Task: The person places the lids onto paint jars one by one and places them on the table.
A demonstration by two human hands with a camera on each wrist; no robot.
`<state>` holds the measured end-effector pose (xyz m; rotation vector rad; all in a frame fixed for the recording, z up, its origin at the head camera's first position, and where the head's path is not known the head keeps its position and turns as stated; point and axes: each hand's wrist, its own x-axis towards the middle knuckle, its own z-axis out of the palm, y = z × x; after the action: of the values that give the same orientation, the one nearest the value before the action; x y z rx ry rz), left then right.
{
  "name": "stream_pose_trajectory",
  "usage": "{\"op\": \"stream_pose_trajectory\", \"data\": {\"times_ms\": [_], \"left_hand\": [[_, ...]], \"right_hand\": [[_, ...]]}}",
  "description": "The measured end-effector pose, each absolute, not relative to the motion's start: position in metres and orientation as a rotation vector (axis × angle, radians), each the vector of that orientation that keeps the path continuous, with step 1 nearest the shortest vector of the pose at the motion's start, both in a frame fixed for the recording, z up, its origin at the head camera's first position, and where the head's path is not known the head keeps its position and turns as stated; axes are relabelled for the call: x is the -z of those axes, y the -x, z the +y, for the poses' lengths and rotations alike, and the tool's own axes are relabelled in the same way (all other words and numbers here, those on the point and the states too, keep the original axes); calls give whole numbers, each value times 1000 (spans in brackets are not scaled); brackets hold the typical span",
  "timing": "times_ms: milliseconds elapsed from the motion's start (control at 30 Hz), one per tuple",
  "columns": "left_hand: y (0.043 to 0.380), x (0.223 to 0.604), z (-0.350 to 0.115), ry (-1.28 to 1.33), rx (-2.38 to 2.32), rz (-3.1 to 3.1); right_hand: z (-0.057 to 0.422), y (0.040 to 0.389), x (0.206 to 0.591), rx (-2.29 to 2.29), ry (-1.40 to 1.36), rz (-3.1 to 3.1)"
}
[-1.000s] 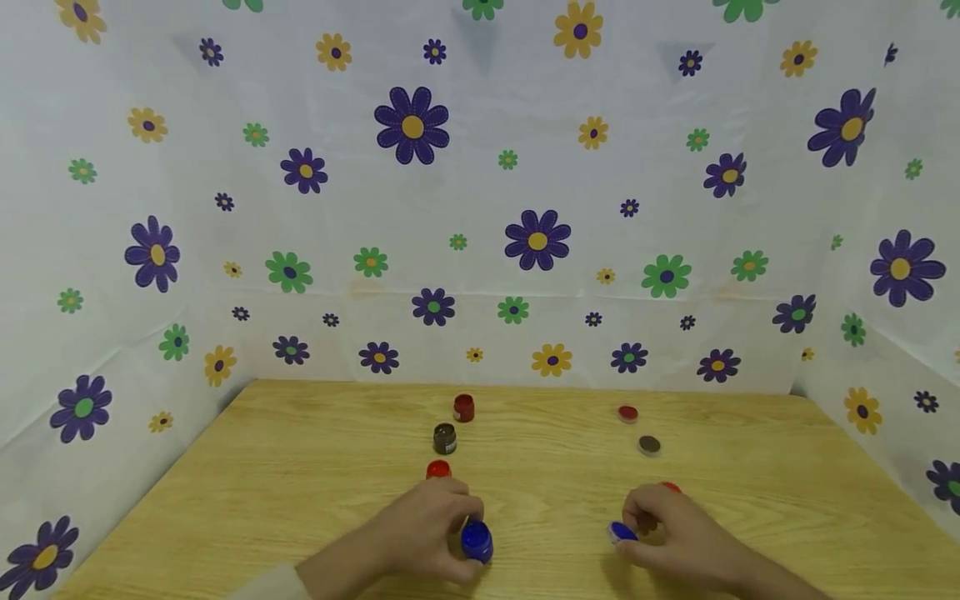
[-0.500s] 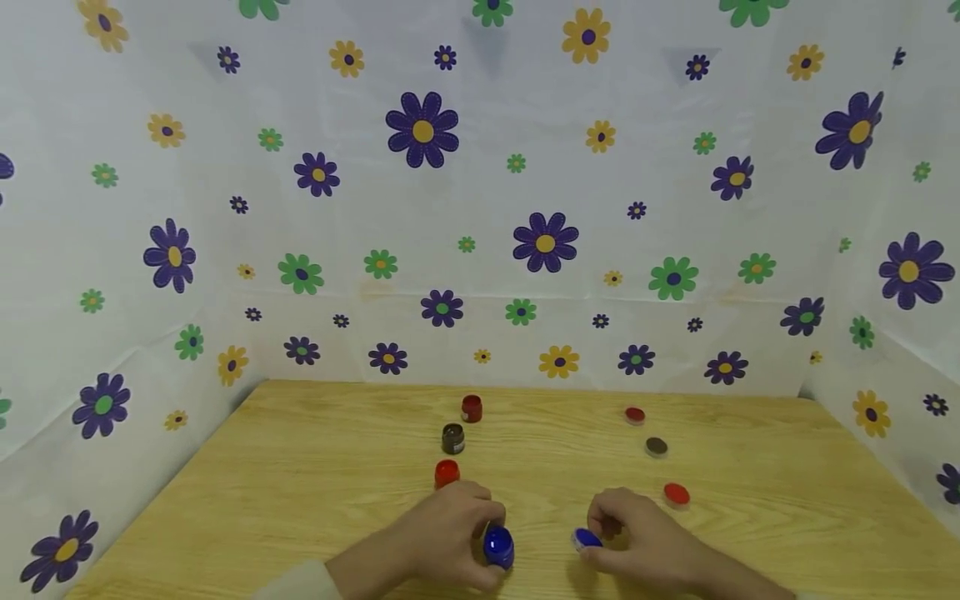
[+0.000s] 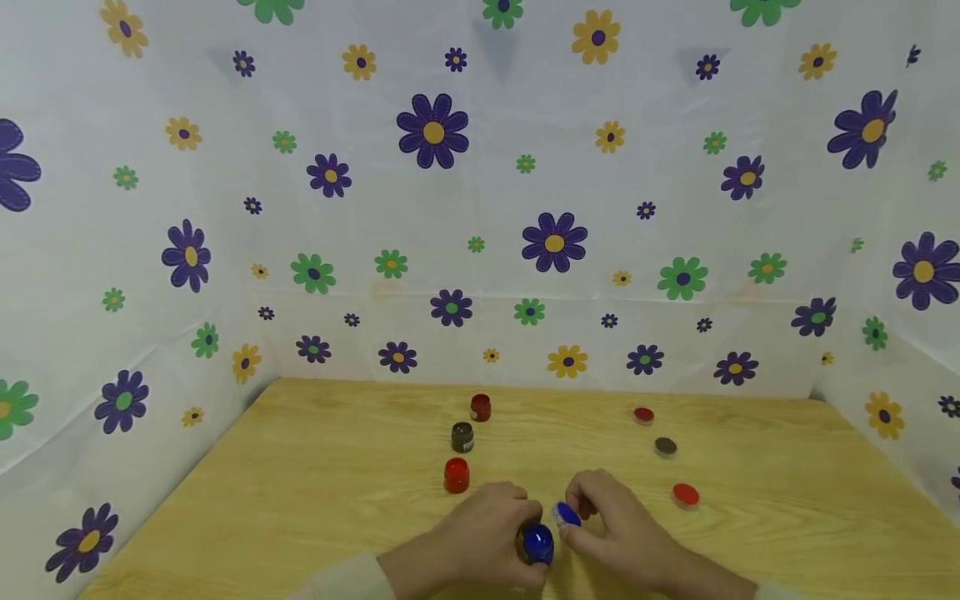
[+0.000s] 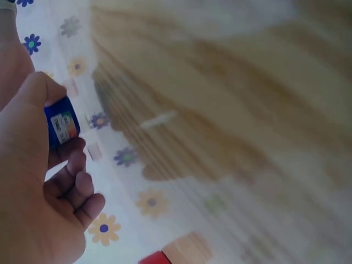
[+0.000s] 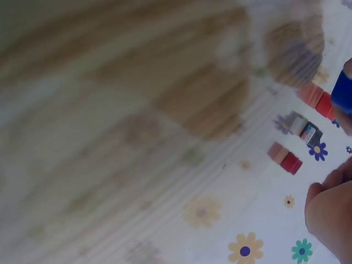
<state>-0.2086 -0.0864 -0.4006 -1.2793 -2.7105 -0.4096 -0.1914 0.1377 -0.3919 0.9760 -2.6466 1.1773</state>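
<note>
In the head view my left hand (image 3: 487, 533) grips a small blue paint jar (image 3: 538, 545) between thumb and fingers, its blue top facing up toward the camera. Just right of the jar, my right hand (image 3: 622, 533) pinches a round blue lid (image 3: 567, 514) by its edge. The lid is tilted and a narrow gap parts it from the jar. The left wrist view shows a white and orange label on the jar's side. At the right wrist view's edge, part of the right hand (image 5: 333, 214) and the blue jar (image 5: 344, 93) appear; the lid is out of sight there.
Left of centre on the wooden table (image 3: 337, 467) stand a red jar (image 3: 457, 476), a dark brown jar (image 3: 462, 437) and a dark red jar (image 3: 481, 407), all uncapped. To the right lie a red lid (image 3: 686, 496), a brown lid (image 3: 665, 447) and a dark red lid (image 3: 643, 415).
The left hand has carried the blue jar to the right. Meanwhile the right hand has brought the blue lid left and slightly up, close to the jar, and tilted it more.
</note>
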Motion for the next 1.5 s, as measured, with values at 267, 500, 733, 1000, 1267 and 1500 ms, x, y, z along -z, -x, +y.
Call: {"op": "stream_pose_trajectory", "data": {"times_ms": [267, 500, 733, 1000, 1267, 1500], "left_hand": [[209, 400, -77, 1295, 236, -2613], [207, 395, -77, 1235, 110, -2716], [206, 397, -76, 1204, 55, -2670], [206, 400, -74, 1219, 47, -2600], [205, 402, -72, 1215, 69, -2455], [203, 402, -69, 1205, 76, -2392]], "right_hand": [[138, 194, 392, -972, -877, -2636], [141, 198, 395, -546, -830, -2607], [140, 201, 399, -402, -914, -2508], [141, 196, 395, -426, -935, -2539], [140, 193, 394, -442, -974, -2563], [138, 194, 396, -413, -982, -2540]]}}
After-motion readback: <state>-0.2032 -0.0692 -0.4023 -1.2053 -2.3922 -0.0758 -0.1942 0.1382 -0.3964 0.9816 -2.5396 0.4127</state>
